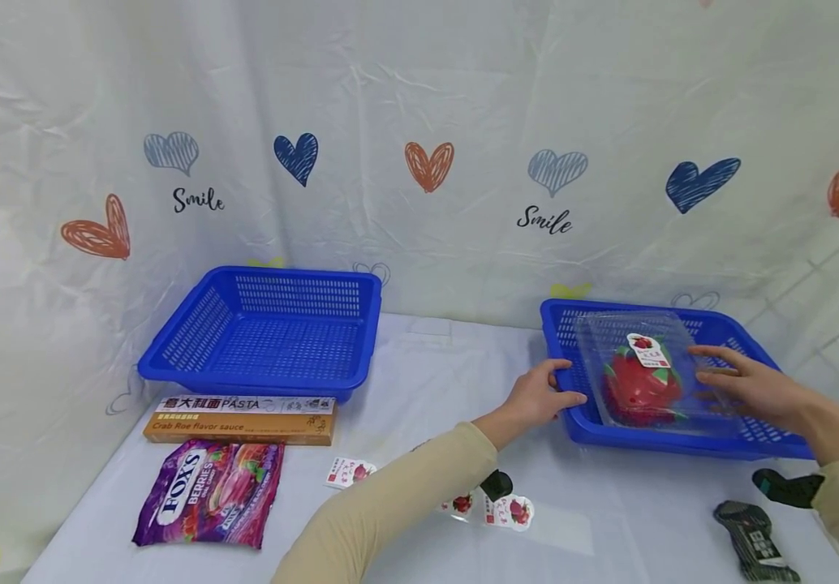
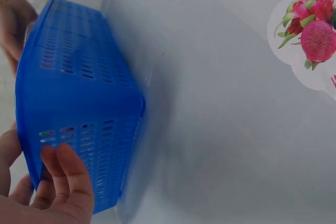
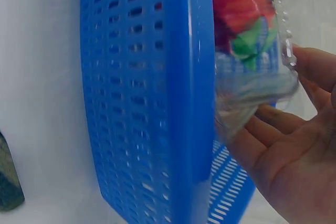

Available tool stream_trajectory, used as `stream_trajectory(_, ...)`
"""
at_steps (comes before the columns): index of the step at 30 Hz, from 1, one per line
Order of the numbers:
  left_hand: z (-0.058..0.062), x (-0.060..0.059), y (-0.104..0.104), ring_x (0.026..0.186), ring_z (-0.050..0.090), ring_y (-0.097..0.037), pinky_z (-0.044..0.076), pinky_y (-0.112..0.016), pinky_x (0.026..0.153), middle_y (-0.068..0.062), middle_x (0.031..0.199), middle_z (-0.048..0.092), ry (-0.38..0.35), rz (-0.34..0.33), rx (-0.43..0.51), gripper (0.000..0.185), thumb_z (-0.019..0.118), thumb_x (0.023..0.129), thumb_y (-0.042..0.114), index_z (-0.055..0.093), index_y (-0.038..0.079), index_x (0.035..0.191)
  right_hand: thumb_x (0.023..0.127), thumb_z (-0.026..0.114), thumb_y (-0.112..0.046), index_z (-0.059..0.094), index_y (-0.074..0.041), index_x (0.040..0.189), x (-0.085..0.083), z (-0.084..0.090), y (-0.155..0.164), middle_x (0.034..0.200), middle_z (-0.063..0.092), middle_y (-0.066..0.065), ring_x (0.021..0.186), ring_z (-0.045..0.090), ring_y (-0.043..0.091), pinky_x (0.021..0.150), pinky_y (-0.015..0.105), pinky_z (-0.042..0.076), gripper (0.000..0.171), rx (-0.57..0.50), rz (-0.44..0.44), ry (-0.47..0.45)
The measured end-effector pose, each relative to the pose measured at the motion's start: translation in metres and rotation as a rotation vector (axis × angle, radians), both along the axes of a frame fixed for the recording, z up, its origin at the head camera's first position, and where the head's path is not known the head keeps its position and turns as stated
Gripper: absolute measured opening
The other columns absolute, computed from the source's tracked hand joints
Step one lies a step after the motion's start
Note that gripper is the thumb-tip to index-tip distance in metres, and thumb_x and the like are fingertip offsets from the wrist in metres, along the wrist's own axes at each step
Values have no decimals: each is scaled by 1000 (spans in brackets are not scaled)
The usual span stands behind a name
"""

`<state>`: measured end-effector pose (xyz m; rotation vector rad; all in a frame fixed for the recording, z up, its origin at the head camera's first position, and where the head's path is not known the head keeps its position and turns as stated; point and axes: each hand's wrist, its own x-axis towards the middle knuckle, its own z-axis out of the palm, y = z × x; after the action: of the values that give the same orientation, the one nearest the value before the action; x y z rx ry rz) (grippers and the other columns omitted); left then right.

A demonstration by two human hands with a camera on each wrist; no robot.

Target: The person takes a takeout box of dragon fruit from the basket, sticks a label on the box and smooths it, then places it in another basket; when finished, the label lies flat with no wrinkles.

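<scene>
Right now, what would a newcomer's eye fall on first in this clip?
The red dragon fruit in its clear plastic box, lying in the blue basket on the right. The left hand grips that basket's near left corner while the right hand touches the box's side. Far left on the table sits an empty matching basket, with a purple candy bag in front.

Bright, even light; soft shadows; wrist views blurred; head view edges bowed.
</scene>
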<state>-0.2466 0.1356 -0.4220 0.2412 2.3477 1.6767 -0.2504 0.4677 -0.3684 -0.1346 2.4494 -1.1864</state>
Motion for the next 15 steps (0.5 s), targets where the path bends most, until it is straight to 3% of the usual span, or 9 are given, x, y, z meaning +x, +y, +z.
stream_trajectory(4,0,-1,0,55,51,-11,47,-24,53,3,82,49,5,-1,-9,52,78,85,24,58,24,133,106,44,-30,13,-13,154,-3,2,1,147,8,42,122,48,52,89,50,52,60,20,30,-38)
stream_trajectory(10,0,-1,1,56,51,-11,47,-23,53,3,82,49,8,-1,-12,52,78,85,24,57,23,133,104,47,-33,10,-9,154,-6,2,1,144,17,45,117,53,48,90,52,51,66,69,18,-89)
stream_trajectory(15,-1,-1,1,56,51,-11,47,-23,53,4,81,48,9,-6,0,53,78,85,23,58,23,133,105,46,-32,7,-6,153,-7,-2,1,143,14,46,117,50,52,90,51,51,67,72,15,-121)
